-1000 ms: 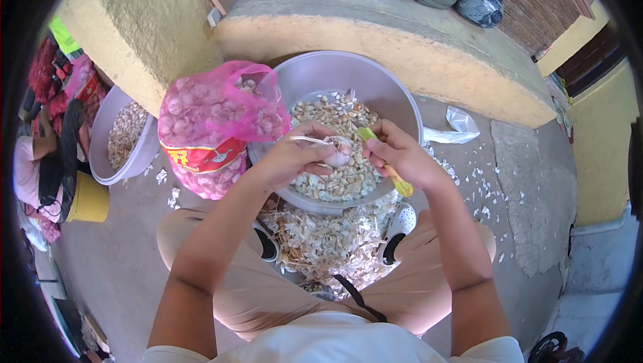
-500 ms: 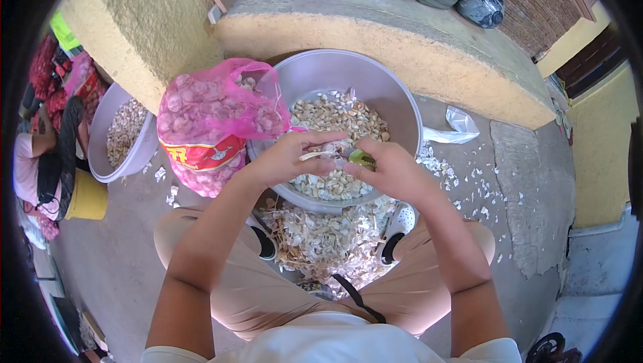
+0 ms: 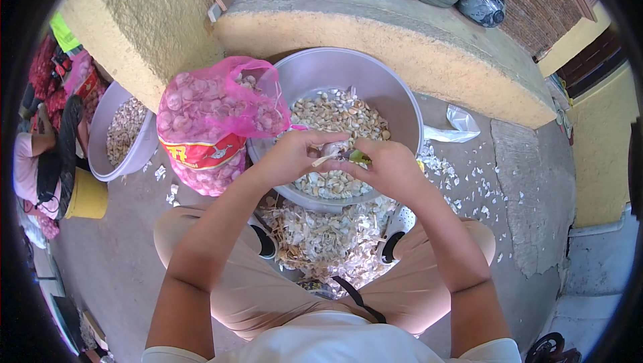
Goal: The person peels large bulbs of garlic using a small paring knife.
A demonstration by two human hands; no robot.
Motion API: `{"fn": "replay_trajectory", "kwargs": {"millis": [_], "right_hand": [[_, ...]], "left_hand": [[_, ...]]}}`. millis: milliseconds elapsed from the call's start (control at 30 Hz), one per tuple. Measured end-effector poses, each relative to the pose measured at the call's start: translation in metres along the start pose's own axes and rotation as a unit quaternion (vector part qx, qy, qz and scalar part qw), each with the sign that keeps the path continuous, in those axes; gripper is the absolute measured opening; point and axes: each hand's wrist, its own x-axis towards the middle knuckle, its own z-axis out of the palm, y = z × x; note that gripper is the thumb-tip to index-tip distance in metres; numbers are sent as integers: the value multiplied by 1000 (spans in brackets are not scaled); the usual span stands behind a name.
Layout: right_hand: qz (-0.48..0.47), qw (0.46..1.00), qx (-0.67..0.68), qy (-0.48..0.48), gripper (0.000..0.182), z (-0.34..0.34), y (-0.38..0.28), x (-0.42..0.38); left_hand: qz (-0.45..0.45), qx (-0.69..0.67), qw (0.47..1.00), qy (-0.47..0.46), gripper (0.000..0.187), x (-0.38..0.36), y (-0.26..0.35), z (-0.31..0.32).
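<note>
My left hand (image 3: 293, 157) is closed around a garlic bulb (image 3: 333, 151), whose pale dry stem points down and left. Facing it, my right hand (image 3: 387, 164) pinches a small green tool (image 3: 360, 156) against the bulb's right side; fingers cover most of it, so its exact kind cannot be made out. Both hands are above a large pale purple basin (image 3: 403, 98). Loose garlic cloves (image 3: 341, 116) cover the basin's bottom.
A pink mesh bag of garlic bulbs (image 3: 201, 112) leans at the basin's left. Garlic skins (image 3: 328, 236) are heaped between my feet. Farther left, a person (image 3: 43, 162) sits by another basin (image 3: 100, 142) of cloves. A concrete ledge (image 3: 375, 38) runs behind.
My hands stay over the basin. My right hand has turned slightly, its fingers now covering more of the green tool. The bulb's stem has tilted lower.
</note>
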Motion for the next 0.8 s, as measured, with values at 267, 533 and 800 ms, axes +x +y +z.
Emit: {"fn": "replay_trajectory", "kwargs": {"millis": [267,533,800], "right_hand": [[-31,997,-44,46,33,6,3,1],[-34,996,-65,43,31,9,4,3],[-63,996,-65,5,32,9,7,4]], "left_hand": [[20,27,999,28,46,1,-7,-1],[105,104,986,81,48,2,-11,1],[137,81,985,74,39,4,-18,2]]}}
